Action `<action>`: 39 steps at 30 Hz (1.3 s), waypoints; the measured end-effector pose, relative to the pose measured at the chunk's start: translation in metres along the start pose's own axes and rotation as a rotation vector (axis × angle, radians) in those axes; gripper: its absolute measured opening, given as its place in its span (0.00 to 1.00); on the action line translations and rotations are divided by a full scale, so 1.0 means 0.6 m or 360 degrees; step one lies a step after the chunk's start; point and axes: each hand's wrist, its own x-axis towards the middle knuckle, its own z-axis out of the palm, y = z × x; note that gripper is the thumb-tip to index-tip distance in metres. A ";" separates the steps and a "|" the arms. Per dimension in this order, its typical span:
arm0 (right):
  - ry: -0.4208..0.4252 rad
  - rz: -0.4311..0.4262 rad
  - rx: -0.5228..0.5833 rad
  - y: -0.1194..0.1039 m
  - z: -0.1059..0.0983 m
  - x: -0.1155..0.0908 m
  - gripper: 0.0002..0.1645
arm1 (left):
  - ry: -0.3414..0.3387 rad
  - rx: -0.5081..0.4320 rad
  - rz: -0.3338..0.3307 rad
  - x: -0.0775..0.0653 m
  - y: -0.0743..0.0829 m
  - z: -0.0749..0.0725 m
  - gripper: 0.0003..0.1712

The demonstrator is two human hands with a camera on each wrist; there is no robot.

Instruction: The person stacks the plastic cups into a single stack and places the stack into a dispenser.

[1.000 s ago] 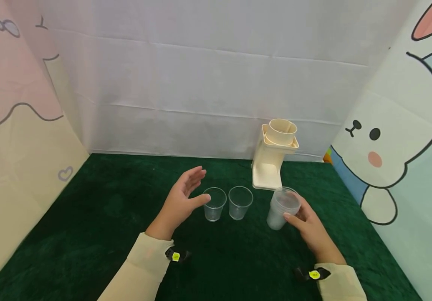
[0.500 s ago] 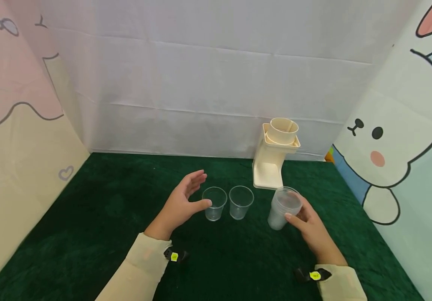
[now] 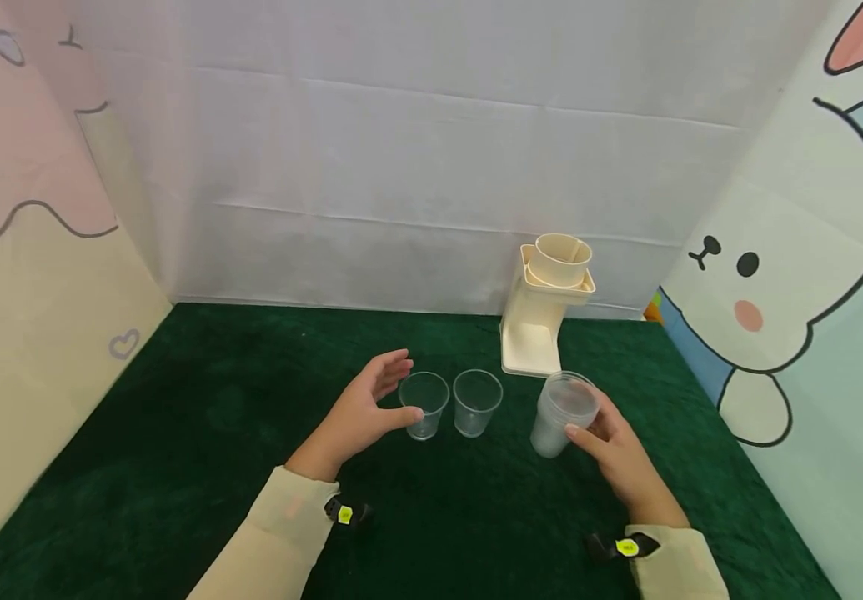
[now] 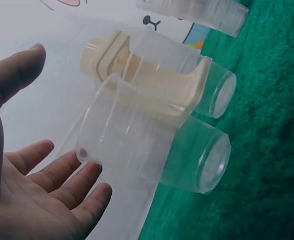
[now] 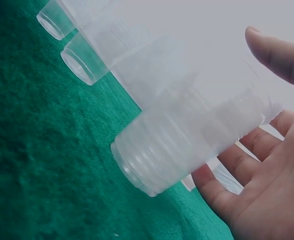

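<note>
Two clear plastic cups stand upright side by side on the green cloth in the head view, a left cup (image 3: 423,408) and a middle cup (image 3: 478,404). My left hand (image 3: 363,410) is spread beside the left cup, thumb in front of it and fingers behind its left side. In the left wrist view the fingertips (image 4: 89,172) are right at that cup's rim, while the thumb stands off. To the right, my right hand (image 3: 619,446) holds a stack of nested clear cups (image 3: 560,417), thumb on the near side. Its fingers (image 5: 236,162) reach round the far side.
Behind the cups stands a cream plastic stand (image 3: 532,342) with a round cup-like top (image 3: 562,258). The green cloth (image 3: 431,533) meets a white backdrop (image 3: 401,167). Printed cartoon curtains close off both sides.
The left hand's fingers have come down slightly, and the thumb now overlaps the left cup's near side more. The right hand and the cup stack stay in place; the head view shifts a little.
</note>
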 end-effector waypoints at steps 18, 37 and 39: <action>-0.0014 0.0011 0.0034 0.003 0.000 0.001 0.40 | 0.0050 -0.0007 -0.0281 0.002 -0.023 0.025 0.52; -0.0013 0.0033 0.0070 -0.002 -0.001 0.000 0.42 | 0.0032 -0.0125 -0.0417 0.025 -0.038 0.032 0.47; -0.0012 0.0024 0.0073 -0.001 -0.001 0.001 0.42 | 0.0044 -0.0132 -0.0418 0.026 -0.037 0.032 0.45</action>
